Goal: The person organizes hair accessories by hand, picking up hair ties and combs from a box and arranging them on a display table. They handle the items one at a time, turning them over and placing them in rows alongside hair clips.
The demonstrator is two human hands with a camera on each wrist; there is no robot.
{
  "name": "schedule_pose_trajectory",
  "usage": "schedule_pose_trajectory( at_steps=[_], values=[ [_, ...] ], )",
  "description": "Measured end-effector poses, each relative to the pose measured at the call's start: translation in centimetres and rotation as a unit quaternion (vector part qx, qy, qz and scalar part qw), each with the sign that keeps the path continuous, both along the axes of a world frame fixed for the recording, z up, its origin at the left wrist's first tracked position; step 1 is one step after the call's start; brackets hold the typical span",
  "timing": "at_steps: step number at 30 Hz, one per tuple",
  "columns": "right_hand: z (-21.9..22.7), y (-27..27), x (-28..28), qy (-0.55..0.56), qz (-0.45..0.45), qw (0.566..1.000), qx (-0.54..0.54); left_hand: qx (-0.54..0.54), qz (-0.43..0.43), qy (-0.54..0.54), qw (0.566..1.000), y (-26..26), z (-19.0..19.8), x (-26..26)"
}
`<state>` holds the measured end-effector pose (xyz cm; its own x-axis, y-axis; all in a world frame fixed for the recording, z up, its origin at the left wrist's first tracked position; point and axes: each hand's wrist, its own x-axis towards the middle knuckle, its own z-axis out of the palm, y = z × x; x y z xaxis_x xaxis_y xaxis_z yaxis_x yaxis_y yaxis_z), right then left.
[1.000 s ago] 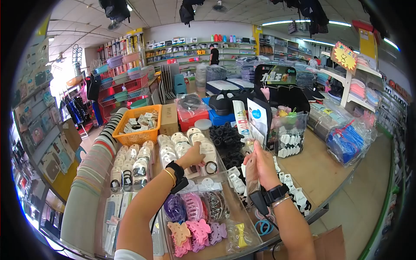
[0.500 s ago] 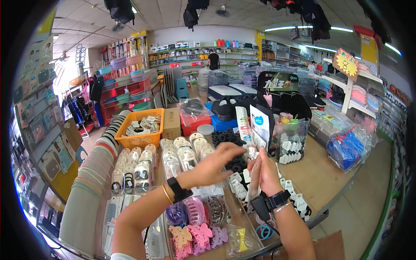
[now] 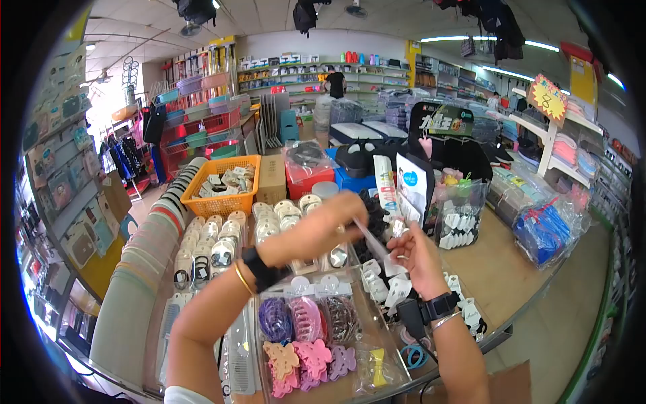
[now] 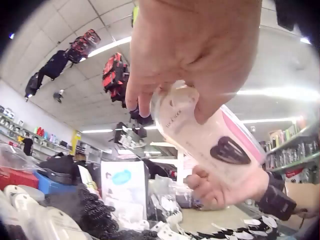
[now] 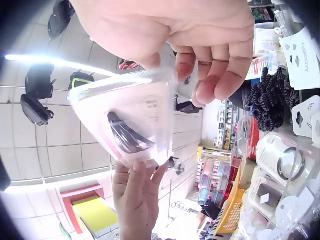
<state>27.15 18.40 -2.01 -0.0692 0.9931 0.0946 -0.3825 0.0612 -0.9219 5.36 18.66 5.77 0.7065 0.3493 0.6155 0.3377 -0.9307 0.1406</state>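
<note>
Both hands hold one clear packet (image 3: 372,244) up between them, above the table (image 3: 491,269). The left hand (image 3: 316,232) pinches its upper end with curled fingertips (image 4: 145,102); the right hand (image 3: 420,259) grips the lower end, fingers (image 5: 210,75) bent round it. A dark hair clip (image 4: 229,150) shows inside the packet. Below the hands lie carded hair ties (image 3: 215,252), black scrunchies (image 3: 367,236) and coloured claw clips (image 3: 303,320).

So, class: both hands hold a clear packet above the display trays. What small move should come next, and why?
Probably lower the clear packet toward the trays. The left hand pinches its top end and the right hand its lower end, so it hangs in mid-air above the carded hair ties, resting on nothing.
</note>
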Motion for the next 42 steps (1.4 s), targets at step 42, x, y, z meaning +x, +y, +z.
schedule_pose_trajectory(
  at_steps=[42],
  values=[
    [0.2, -0.7, -0.7, -0.07, 0.039, 0.996, 0.043, -0.117, 0.34, 0.079, 0.93, -6.7, -4.1, -12.3]
  ],
)
